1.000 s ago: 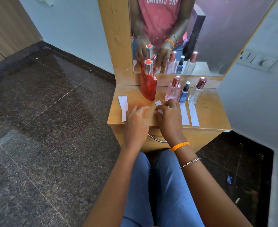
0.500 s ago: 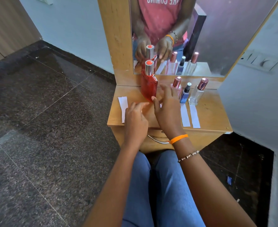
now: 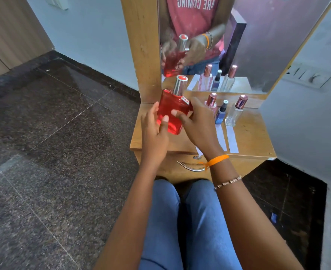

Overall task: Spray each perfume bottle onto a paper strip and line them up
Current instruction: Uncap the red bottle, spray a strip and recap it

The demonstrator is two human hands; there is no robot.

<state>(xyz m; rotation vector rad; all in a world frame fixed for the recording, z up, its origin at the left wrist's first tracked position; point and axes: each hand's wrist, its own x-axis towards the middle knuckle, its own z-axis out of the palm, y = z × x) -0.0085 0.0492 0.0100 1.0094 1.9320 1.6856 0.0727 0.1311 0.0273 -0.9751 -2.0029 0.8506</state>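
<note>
Above wooden shelf (image 3: 254, 137) — both hands grip flat red glass bottle (image 3: 171, 114).

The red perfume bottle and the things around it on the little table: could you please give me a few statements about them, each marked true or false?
1. The red bottle is lifted off the table, held between the left hand and the right hand. True.
2. The red bottle's silver cap is off. False: it sits on the neck.
3. Three smaller bottles stand by the mirror: the pink bottle, the blue bottle and the clear bottle. True.
4. The clear bottle lies on its side. False: it stands upright.
5. A white paper strip lies in front of the clear bottle. True.
</note>
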